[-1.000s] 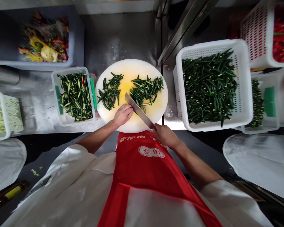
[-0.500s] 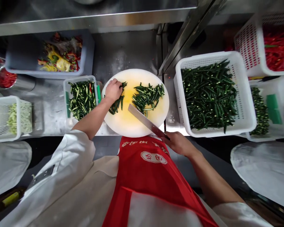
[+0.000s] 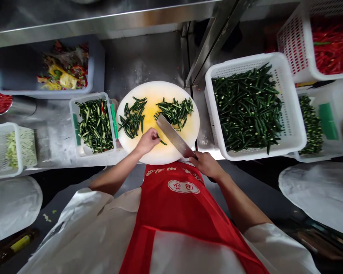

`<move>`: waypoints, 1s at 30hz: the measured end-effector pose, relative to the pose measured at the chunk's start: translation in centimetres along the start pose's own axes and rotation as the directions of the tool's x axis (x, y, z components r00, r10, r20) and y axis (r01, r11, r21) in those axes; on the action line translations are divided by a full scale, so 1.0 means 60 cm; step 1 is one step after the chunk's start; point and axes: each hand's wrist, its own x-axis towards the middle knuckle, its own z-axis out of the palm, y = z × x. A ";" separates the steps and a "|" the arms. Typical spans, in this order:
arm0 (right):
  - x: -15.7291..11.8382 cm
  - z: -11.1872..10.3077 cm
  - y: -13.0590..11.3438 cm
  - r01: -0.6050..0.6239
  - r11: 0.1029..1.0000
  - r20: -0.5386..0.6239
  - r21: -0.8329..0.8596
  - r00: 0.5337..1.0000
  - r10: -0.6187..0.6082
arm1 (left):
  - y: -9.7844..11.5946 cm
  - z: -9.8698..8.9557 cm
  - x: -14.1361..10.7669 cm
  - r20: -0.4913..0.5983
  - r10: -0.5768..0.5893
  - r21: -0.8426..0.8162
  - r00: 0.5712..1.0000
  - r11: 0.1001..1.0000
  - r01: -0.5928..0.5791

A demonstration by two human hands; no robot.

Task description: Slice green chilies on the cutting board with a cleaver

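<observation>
- Lying loose on the cutting board (image 3: 171,154), the left pile of green chillies (image 3: 132,118) looks light and slippery.
- Left hand (image 3: 147,142) pinches one green chilli (image 3: 162,142) near its end; probably crisp, steadiest pressed flat mid-length.
- Angled over the board, the cleaver (image 3: 175,137) looks stiff, heavier; the closed right hand (image 3: 207,165) grips its handle.

Left hand (image 3: 149,140) with fingertips pinched, right hand (image 3: 205,163) curled, both forearms reaching forward.
</observation>
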 end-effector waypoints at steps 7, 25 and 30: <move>-0.005 -0.004 -0.010 0.045 0.993 0.024 -0.105 0.999 -0.043 | -0.025 0.004 -0.035 -0.097 0.279 0.561 0.955 0.808 -0.179; -0.046 -0.062 -0.012 0.058 0.998 0.185 -0.039 0.981 -0.050 | -0.057 0.015 -0.031 0.127 0.564 0.479 0.816 0.685 -0.548; -0.009 -0.028 -0.024 0.063 0.997 0.171 -0.050 0.984 -0.053 | -0.058 0.017 -0.034 0.126 0.566 0.472 0.815 0.688 -0.551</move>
